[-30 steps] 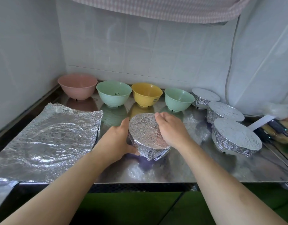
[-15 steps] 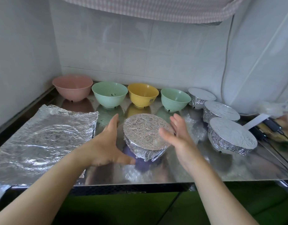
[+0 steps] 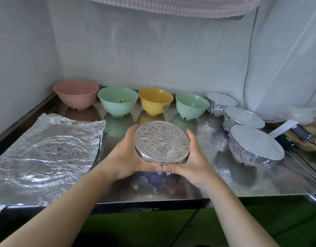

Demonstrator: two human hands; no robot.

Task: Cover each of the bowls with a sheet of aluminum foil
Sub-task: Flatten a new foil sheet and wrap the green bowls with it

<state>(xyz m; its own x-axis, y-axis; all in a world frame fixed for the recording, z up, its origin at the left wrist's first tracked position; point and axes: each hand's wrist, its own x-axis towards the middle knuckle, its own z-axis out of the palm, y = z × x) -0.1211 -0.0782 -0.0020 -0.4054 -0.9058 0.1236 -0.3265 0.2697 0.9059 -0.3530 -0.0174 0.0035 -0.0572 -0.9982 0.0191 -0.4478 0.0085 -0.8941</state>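
Both hands, open beside it half a second ago, now clamp the round foil-wrapped bowl [image 3: 162, 142]: left hand [image 3: 126, 155], right hand [image 3: 192, 158], thumbs meeting at its near edge. Bowl sits in front of the yellow plastic bowl [image 3: 155, 100], seemingly tilted off the steel desk [image 3: 171, 184]. Judgement: wrapping done; set-aside next.

Both hands, left [image 3: 126, 157] and right [image 3: 191, 160], cup the foil-covered bowl [image 3: 162, 141].

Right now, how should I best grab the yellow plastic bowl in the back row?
Take the yellow plastic bowl by its open rim from above, probably thumb outside, fingers inside. It stands upright and uncovered, with a green bowl close on each side, leaving little room for a side grip.
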